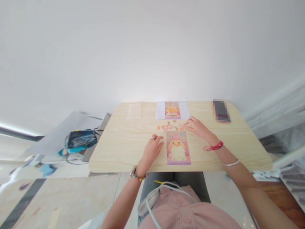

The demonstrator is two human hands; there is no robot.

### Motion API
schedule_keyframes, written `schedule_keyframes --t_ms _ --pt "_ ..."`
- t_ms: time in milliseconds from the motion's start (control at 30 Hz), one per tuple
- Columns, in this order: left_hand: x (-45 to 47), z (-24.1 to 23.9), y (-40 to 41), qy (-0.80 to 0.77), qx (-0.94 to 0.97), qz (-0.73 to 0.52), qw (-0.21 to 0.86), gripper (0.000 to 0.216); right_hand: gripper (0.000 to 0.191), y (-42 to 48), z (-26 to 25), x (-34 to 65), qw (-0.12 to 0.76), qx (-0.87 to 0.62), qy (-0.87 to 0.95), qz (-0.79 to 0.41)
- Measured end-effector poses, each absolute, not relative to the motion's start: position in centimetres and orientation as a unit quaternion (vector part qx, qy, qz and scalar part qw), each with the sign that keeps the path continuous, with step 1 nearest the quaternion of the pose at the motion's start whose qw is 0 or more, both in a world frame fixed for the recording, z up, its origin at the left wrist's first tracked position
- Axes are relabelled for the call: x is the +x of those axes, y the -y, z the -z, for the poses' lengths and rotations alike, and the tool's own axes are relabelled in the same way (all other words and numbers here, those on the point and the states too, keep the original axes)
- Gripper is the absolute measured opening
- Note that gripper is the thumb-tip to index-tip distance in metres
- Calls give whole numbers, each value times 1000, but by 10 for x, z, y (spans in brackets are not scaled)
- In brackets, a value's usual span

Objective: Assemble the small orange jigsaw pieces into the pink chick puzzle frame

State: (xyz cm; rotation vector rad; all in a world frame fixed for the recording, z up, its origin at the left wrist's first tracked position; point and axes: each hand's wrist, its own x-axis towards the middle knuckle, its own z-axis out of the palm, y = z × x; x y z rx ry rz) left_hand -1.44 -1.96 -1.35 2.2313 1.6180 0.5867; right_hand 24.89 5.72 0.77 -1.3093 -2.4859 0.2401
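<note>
A partly assembled jigsaw puzzle (176, 140) lies on the table in front of me, showing a yellow cartoon character in a pink hat. Its pink and purple border is together, while a pale gap fills the lower middle. Loose puzzle pieces (166, 127) are scattered just beyond its top edge. My right hand (196, 127) reaches the right end of these pieces, fingers stretched and slightly apart, fingertips at a piece; no firm grip shows. Left of the puzzle, my left hand (153, 148) rests on the table with loosely bent fingers and thumb apart, holding nothing.
Behind the pieces lies a white sheet with a printed reference picture (172, 109). A phone (221, 111) is at the table's back right. A clear plastic sleeve (134, 110) lies back left. Beyond the table's left edge sits a dark and teal bag (82, 140).
</note>
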Motion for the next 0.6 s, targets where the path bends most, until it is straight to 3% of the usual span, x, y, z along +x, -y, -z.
schedule_keyframes --t_ms 267,600 --pt "-1 17 41 -542 798 -179 194 26 14 5 0 198 100 -335 935 -59" --pt "5 15 50 -555 802 -127 181 28 14 10 15 189 93 -341 935 -5"
